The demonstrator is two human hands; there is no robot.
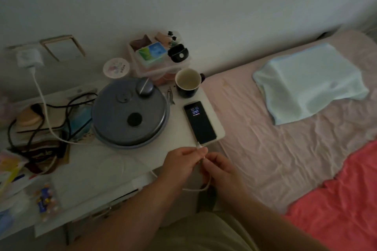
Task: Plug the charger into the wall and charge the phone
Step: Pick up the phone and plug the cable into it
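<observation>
A white charger block (pixel 28 57) sits plugged into the wall socket at the far left. Its white cable (pixel 43 106) runs down across the bedside table to the black phone (pixel 199 122), which lies face up at the table's right edge with its screen lit. The cable's plug end (pixel 198 145) meets the phone's near end. My left hand (pixel 181 162) pinches the cable just below that plug. My right hand (pixel 221 168) grips the cable slightly lower, and a loop of it hangs beneath both hands.
A round grey lidded pot (pixel 130 114) fills the middle of the white table (pixel 102 165). A dark mug (pixel 188 83) stands behind the phone, with a clear organiser box (pixel 159 53) at the wall. Black cables tangle at the left. A pink-sheeted bed (pixel 275 149) lies to the right.
</observation>
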